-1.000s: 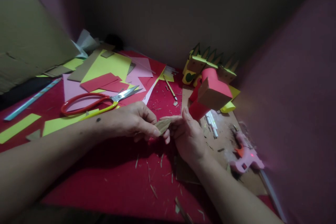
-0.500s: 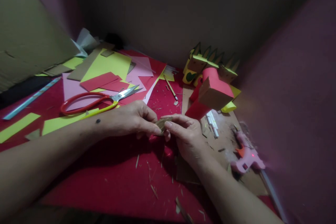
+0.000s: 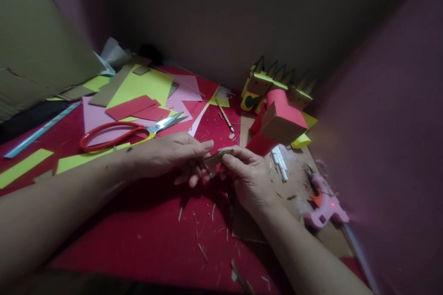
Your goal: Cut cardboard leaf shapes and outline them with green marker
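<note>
We are lifting the thumb of the left hand (image 3: pixel 183 156) off the small cardboard piece (image 3: pixel 213 160), leaving its fingers loose, and pinching with the right hand (image 3: pixel 249 176) — so the right is taking the hold — the thin brown strip tilting between both, above the red worktop (image 3: pixel 145 235).

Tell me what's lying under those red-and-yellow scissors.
Pink paper shows through the red loop of the scissors, and yellow paper along its near edge. The left forearm covers most of the yellow handle, so what lies beneath that can't be seen.
</note>
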The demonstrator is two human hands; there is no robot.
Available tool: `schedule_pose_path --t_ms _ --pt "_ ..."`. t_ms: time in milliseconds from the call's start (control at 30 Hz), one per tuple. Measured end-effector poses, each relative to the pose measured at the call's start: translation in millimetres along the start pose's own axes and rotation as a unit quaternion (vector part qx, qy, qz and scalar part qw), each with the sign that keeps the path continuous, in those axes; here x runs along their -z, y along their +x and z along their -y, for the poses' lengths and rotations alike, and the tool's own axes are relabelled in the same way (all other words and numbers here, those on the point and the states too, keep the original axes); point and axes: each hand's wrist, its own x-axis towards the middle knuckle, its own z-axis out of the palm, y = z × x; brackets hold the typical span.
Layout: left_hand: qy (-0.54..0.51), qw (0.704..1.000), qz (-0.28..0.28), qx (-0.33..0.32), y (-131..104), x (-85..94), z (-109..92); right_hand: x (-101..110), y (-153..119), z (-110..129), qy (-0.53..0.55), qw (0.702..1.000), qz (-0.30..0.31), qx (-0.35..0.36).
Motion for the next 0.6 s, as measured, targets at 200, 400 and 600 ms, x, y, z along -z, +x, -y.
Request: schedule_pose_path --t_ms 200,400,600 --pt "-0.151 0.987 0.049 0.002 5 1.6 13 -2 0 -1 0.016 0.998 0.064 -0.009" --pt "-0.106 0.989 -0.1 0.015 1 -3.7 2 -4 1 1 0.097 0.993 0.045 -0.045" --pt "-0.009 0.99 -0.142 0.023 0 -7.2 -5 -6 1 -1 0.058 0.998 -0.016 -0.03"
